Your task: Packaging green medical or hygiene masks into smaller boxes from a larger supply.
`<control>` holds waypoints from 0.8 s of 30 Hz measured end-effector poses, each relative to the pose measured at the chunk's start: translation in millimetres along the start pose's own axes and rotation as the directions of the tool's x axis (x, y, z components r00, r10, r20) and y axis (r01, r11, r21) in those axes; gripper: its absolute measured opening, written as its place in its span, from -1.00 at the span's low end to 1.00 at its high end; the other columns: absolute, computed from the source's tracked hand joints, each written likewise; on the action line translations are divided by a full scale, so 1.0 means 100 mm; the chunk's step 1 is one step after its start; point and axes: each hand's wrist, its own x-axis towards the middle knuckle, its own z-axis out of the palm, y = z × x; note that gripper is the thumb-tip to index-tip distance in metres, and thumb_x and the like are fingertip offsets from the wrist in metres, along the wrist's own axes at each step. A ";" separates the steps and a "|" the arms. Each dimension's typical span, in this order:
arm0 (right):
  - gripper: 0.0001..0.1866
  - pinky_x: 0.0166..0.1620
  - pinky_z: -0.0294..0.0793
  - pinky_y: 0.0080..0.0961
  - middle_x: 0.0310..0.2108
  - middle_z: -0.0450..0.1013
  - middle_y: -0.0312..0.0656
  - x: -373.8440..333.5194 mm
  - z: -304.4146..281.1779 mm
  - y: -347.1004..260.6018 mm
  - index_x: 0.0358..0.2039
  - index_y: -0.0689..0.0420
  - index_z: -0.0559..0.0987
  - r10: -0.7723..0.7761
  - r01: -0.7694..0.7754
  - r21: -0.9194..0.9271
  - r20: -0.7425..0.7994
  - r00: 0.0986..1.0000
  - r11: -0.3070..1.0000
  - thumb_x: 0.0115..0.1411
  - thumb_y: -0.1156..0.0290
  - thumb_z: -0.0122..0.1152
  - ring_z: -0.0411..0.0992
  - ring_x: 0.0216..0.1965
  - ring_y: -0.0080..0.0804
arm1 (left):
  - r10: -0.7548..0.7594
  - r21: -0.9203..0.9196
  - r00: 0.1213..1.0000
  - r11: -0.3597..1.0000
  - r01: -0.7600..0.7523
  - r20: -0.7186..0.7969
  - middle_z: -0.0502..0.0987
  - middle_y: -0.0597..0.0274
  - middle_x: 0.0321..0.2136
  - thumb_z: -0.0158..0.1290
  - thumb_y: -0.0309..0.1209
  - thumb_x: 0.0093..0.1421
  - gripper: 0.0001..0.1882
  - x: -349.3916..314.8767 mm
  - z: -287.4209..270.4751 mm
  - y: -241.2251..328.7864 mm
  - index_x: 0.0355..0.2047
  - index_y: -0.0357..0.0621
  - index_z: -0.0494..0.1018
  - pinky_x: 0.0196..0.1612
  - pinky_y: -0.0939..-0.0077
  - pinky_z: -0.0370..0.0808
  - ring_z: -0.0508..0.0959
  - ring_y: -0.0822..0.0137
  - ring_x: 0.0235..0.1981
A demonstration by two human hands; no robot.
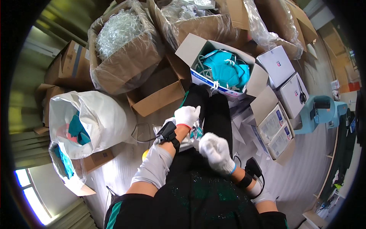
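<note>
Both my hands wear white knit gloves and are close together over my lap. My left hand (187, 116) is closed at the upper end of a crinkled clear plastic packet (196, 133) with teal showing in it. My right hand (216, 150) is curled into a fist at the packet's lower side; its fingertips are hidden. Beyond my knees, an open white and blue carton (249, 60) holds a heap of teal face masks (225, 70) with white straps.
To the left stands a white sack (110, 118) with teal pieces inside. Large plastic-lined cardboard boxes (126, 68) line the far side. At right are an open carton of white packets (271, 124), stacked white boxes (276, 65), black scissors (302, 93) and a light-blue plastic stool (318, 114).
</note>
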 end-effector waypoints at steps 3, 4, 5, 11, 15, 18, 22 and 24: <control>-0.84 -0.36 0.37 -0.68 -0.50 0.39 -0.38 0.05 -0.16 0.16 -0.34 0.17 0.47 0.084 -0.045 0.159 -0.247 0.965 0.986 0.36 0.40 -0.02 0.33 -0.48 -0.70 | -0.067 -0.096 0.997 0.993 0.070 0.029 0.55 -0.02 -0.62 -0.06 0.15 0.19 -0.41 0.14 -0.08 -0.09 -0.65 -0.06 0.61 -0.34 0.09 0.51 0.60 -0.07 -0.48; -0.85 -0.35 0.39 -0.67 -0.50 0.39 -0.38 0.11 -0.20 0.21 -0.32 0.18 0.47 0.083 -0.016 0.197 -0.336 0.938 0.980 0.36 0.40 0.00 0.34 -0.48 -0.70 | -0.142 -0.137 0.990 0.981 0.140 -0.004 0.52 -0.06 -0.64 -0.02 0.16 0.17 -0.41 0.19 -0.11 -0.14 -0.67 -0.08 0.60 -0.37 0.11 0.49 0.59 -0.07 -0.50; -0.91 -0.31 0.44 -0.63 -0.47 0.41 -0.36 0.18 -0.23 0.22 -0.30 0.17 0.45 0.053 -0.024 0.077 -0.405 0.913 0.997 0.33 0.44 0.06 0.38 -0.45 -0.66 | -0.215 -0.212 0.976 0.955 0.205 -0.028 0.50 -0.06 -0.67 0.02 0.15 0.16 -0.41 0.22 -0.13 -0.20 -0.68 -0.10 0.59 -0.40 0.14 0.48 0.58 -0.05 -0.53; -0.59 -0.22 0.52 -0.47 -0.26 0.49 -0.14 0.42 -0.22 0.46 -0.16 0.14 0.57 0.013 -0.180 -0.435 -0.359 0.933 0.882 -0.02 0.28 0.46 0.53 -0.26 -0.39 | -0.457 -0.564 0.885 0.756 0.332 -0.091 0.26 0.39 -0.86 0.23 -0.04 0.13 -0.42 0.30 -0.29 -0.38 -0.82 -0.25 0.46 -0.62 0.44 0.26 0.25 0.57 -0.76; -0.65 -0.11 0.54 -0.39 -0.14 0.48 -0.04 0.58 -0.24 0.50 -0.10 0.10 0.59 -0.213 -0.067 -0.669 -0.327 0.921 0.740 0.09 0.28 0.32 0.55 -0.17 -0.18 | -0.465 -0.734 0.878 0.635 0.241 -0.113 0.24 0.56 -0.82 0.23 -0.13 0.18 -0.42 0.42 -0.45 -0.23 -0.86 -0.19 0.39 -0.65 0.52 0.11 0.19 0.66 -0.74; -0.67 -0.05 0.53 -0.36 -0.09 0.48 -0.01 0.70 -0.31 0.30 -0.03 0.16 0.56 -0.344 0.047 -0.696 -0.293 0.892 0.716 0.17 0.44 0.19 0.53 -0.11 -0.12 | -0.463 -0.848 0.882 0.496 0.184 -0.080 0.25 0.56 -0.81 0.22 -0.13 0.20 -0.42 0.64 -0.64 0.03 -0.86 -0.16 0.36 -0.65 0.52 0.08 0.18 0.67 -0.73; -0.53 0.07 0.49 -0.26 0.08 0.40 0.16 0.76 -0.38 -0.08 0.10 0.28 0.45 -0.605 0.233 -0.856 -0.111 0.788 0.461 0.20 0.39 0.22 0.43 0.11 0.00 | -0.478 -0.974 0.873 0.138 0.177 0.091 0.33 0.44 -0.77 0.20 -0.19 0.22 -0.50 1.08 -0.60 0.45 -0.80 -0.08 0.35 -0.65 0.47 0.16 0.26 0.54 -0.74; -0.21 0.11 0.45 -0.17 0.12 0.34 0.26 0.76 -0.39 -0.28 0.18 0.32 0.37 -0.666 0.347 -0.856 0.005 0.746 0.383 0.07 0.08 0.40 0.38 0.10 0.21 | -0.389 -0.985 0.905 -0.072 0.156 0.172 0.44 0.32 -0.68 0.15 -0.24 0.26 -0.59 1.30 -0.36 0.55 -0.70 -0.15 0.46 -0.60 0.39 0.28 0.36 0.43 -0.70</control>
